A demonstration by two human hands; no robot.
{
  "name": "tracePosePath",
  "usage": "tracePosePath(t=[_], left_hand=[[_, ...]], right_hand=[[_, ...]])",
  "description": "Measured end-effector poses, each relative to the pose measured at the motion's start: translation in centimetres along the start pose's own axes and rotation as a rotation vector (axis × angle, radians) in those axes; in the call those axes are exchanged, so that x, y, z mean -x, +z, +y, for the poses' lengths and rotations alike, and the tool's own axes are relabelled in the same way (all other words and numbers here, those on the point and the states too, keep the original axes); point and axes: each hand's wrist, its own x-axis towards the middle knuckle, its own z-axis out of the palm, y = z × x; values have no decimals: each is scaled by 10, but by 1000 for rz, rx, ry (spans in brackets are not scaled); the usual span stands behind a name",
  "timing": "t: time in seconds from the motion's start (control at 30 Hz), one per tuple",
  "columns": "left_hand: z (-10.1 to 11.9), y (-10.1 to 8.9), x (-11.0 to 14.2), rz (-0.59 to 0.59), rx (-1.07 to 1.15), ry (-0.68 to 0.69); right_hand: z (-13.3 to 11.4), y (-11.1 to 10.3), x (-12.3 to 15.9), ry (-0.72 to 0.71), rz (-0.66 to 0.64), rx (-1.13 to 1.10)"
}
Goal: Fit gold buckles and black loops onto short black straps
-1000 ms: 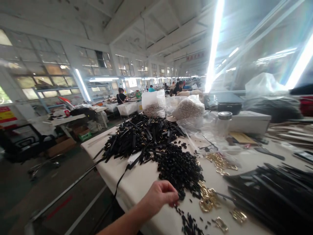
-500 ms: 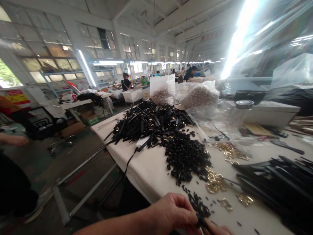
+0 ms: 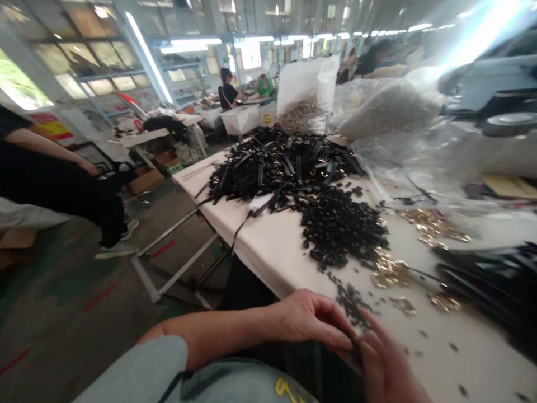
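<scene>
My left hand [image 3: 308, 319] reaches in over the table's near edge, thumb and fingers pinched on a small black strap [image 3: 356, 354]. My right hand [image 3: 388, 364] meets it from the right, somewhat blurred, with its fingers on the same strap; most of the strap is hidden between the hands. Just beyond the fingertips lie scattered small black loops [image 3: 350, 299], trailing from a larger heap of black loops [image 3: 342, 226]. Gold buckles [image 3: 390, 268] lie in small clusters to the right of that heap.
A big pile of black straps with gold buckles [image 3: 268, 168] covers the table's far left. Behind it stand clear bags [image 3: 308, 106] of small brownish pieces. Long black strips [image 3: 490, 291] lie at right. Someone in black [image 3: 62, 162] is on the floor at left, near a metal frame [image 3: 184, 268].
The view has tilted down and shifted left, bringing my forearm and lap into sight. My right hand has risen into view beside the left. The person at left shows more fully.
</scene>
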Motion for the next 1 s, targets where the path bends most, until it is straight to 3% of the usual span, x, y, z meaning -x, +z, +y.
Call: tracePosePath(t=[0.17, 0.4, 0.73, 0.87, 1.0], left_hand=[[-2, 3, 6, 176, -254, 124], [1, -12, 8, 53, -305, 39], [15, -1, 3, 43, -477, 53], [15, 6, 0, 47, -583, 94], [14, 9, 1, 49, -693, 139]], right_hand=[[-27, 3, -4, 124, -15, -169], [-33, -4, -13, 306, -204, -384], [-33, -44, -18, 246, -365, -312], [-31, -44, -17, 248, -397, -325], [-28, -42, -17, 222, -482, -203]])
